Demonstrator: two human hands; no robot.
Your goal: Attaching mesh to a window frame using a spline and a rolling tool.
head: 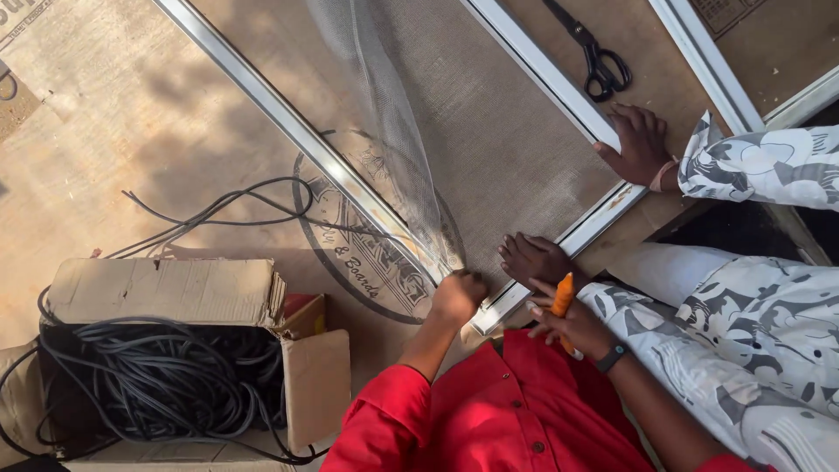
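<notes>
My left hand (458,295) is a closed fist gripping the loose edge of the grey screen mesh (393,131) at the near corner of the white aluminium frame (288,118). The mesh rises in a fold from that corner. My right hand (572,328), with a dark wristband, holds an orange-handled tool (563,297) just right of the corner. A co-worker in patterned white-and-grey sleeves presses one hand (533,258) on the frame beside my hands. Their other hand (640,144) rests farther along the frame's bar.
Black scissors (599,57) lie on the brown board beyond the frame. A cardboard box (166,293) holding coiled black cable (149,380) stands at the lower left, and one strand (218,205) trails across the board. Another frame bar (703,61) runs at the top right.
</notes>
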